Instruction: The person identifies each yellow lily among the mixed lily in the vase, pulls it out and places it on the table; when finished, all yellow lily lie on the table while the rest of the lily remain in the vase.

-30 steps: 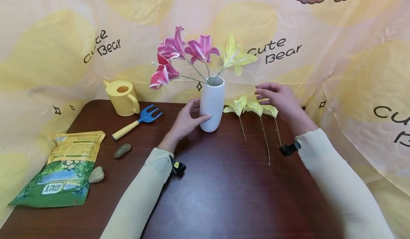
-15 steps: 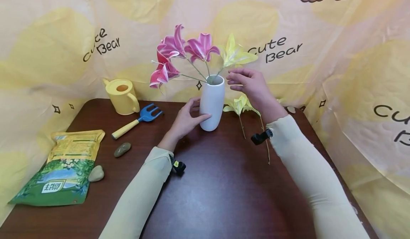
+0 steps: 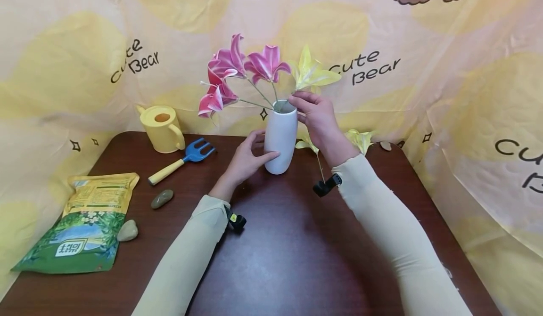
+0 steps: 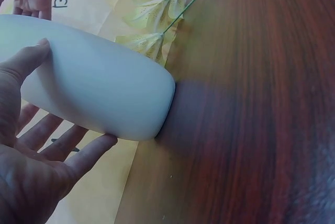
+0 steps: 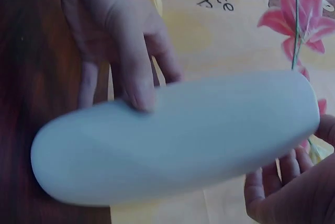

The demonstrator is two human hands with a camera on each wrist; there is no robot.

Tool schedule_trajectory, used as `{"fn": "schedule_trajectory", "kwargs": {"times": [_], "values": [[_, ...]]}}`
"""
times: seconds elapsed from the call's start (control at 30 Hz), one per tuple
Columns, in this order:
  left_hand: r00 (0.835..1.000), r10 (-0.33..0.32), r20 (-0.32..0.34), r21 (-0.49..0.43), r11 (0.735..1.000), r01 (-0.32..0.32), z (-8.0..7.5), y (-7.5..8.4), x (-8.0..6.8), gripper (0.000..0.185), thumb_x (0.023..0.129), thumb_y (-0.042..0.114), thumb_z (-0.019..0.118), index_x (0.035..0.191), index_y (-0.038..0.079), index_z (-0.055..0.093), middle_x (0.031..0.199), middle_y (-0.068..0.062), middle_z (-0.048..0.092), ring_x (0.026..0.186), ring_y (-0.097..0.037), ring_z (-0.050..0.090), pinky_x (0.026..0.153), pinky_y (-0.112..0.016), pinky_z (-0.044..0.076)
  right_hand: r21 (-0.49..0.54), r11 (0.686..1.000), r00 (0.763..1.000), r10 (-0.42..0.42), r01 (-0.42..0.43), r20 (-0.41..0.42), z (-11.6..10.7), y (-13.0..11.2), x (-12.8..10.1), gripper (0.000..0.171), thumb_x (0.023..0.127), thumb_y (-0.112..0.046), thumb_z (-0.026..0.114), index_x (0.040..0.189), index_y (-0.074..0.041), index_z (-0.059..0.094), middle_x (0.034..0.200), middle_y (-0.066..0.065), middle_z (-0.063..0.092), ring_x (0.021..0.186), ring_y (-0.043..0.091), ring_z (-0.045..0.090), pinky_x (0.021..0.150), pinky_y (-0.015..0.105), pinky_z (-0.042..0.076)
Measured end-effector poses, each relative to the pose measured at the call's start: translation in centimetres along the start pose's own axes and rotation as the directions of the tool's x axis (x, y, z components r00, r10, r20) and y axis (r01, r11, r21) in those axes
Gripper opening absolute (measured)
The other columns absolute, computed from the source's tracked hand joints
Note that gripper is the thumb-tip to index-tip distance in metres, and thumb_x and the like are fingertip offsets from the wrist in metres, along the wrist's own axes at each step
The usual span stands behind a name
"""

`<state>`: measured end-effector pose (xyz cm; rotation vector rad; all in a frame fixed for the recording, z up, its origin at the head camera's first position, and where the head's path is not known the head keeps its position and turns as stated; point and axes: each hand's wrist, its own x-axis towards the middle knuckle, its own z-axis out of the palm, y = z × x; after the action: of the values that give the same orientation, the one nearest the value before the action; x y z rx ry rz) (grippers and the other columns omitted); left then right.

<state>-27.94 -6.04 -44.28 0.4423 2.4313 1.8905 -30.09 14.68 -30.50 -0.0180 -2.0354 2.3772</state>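
Note:
In the head view, a white vase (image 3: 281,141) stands upright on the table, bearing several pink lilies (image 3: 229,73) and one yellow lily (image 3: 313,73). My left hand (image 3: 245,160) holds the vase from its left side, with the thumb across the front and the fingers behind. At the right of the rim, my right hand (image 3: 318,116) pinches the yellow lily's stem just below the bloom. The right wrist view shows the right-hand fingers (image 5: 272,179) beside the vase's upper end; the pinched spot itself is hidden there.
More yellow lilies (image 3: 359,139) lie at the right back, partly behind my right arm. To the left are a yellow watering can (image 3: 160,130), a blue hand fork (image 3: 197,151), two stones (image 3: 162,198) and a green-yellow bag (image 3: 85,231). A small stone (image 3: 385,145) lies near the back right corner.
My right hand has moved left from above the lying yellow lilies to the vase rim and taken the yellow lily's stem. The left hand and the vase stay in place.

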Motion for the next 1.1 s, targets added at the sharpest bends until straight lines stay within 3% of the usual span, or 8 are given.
{"fn": "schedule_trajectory", "kwargs": {"times": [0.3,0.4,0.57,0.73,0.83,1.1], "values": [[1.0,-0.01,-0.002,-0.001,1.0,0.01,0.1,0.1,0.1,0.08,0.096,0.043,0.091,0.163,0.024,0.051,0.16,-0.009,0.062,0.147,-0.033,0.061,0.124,-0.062,0.051,0.054,0.998,0.992,-0.002,0.009,-0.128,1.5,0.4,-0.1,0.01,0.1,-0.015,0.084,0.108,-0.012,0.078,0.118,-0.005,0.075,0.106,0.013,0.067,0.089,0.026,0.053],[1.0,-0.008,0.001,-0.004,1.0,0.008,0.1,0.1,0.1,0.079,0.096,0.043,0.09,0.162,0.024,0.051,0.16,-0.009,0.062,0.147,-0.034,0.061,0.124,-0.063,0.051,0.057,0.998,0.987,-0.021,0.03,-0.157,1.7,0.4,0.1,0.009,0.099,-0.013,0.085,0.105,-0.013,0.078,0.126,0.002,0.079,0.103,0.011,0.067,0.084,0.024,0.052],[1.0,-0.004,0.003,-0.004,1.0,0.004,0.2,0.0,0.2,0.08,0.096,0.045,0.09,0.162,0.024,0.051,0.16,-0.008,0.062,0.148,-0.034,0.06,0.124,-0.064,0.05,0.047,0.996,0.983,-0.071,0.08,-0.171,1.5,-0.1,0.2,0.021,0.1,-0.011,0.083,0.119,-0.004,0.077,0.146,0.014,0.075,0.101,0.011,0.074,0.089,0.026,0.059],[1.0,-0.002,0.001,-0.003,1.0,0.002,0.1,-0.1,0.2,0.08,0.096,0.045,0.091,0.163,0.025,0.051,0.161,-0.008,0.061,0.148,-0.033,0.06,0.124,-0.065,0.05,0.061,0.99,0.98,-0.115,0.127,-0.164,1.0,-1.2,0.1,0.031,0.102,-0.008,0.082,0.131,-0.002,0.073,0.122,0.005,0.079,0.094,0.015,0.079,0.09,0.03,0.066],[1.0,0.007,0.001,-0.008,1.0,-0.007,0.1,-0.2,0.1,0.08,0.096,0.043,0.091,0.163,0.024,0.051,0.161,-0.009,0.061,0.148,-0.034,0.06,0.124,-0.066,0.05,0.091,0.985,0.979,-0.13,0.146,-0.155,0.6,-1.8,0.1,0.026,0.102,-0.006,0.081,0.127,-0.006,0.072,0.11,0.0,0.078,0.089,0.016,0.08,0.085,0.029,0.068],[1.0,0.018,-0.001,-0.005,1.0,-0.018,0.0,-0.2,0.1,0.079,0.097,0.04,0.09,0.163,0.023,0.051,0.161,-0.01,0.061,0.148,-0.035,0.06,0.124,-0.066,0.049,0.187,0.964,0.977,-0.163,0.187,-0.137,-0.5,-4.2,0.1,0.026,0.1,-0.003,0.082,0.124,-0.007,0.075,0.096,0.005,0.08,0.083,0.02,0.08,0.077,0.029,0.07]]}}
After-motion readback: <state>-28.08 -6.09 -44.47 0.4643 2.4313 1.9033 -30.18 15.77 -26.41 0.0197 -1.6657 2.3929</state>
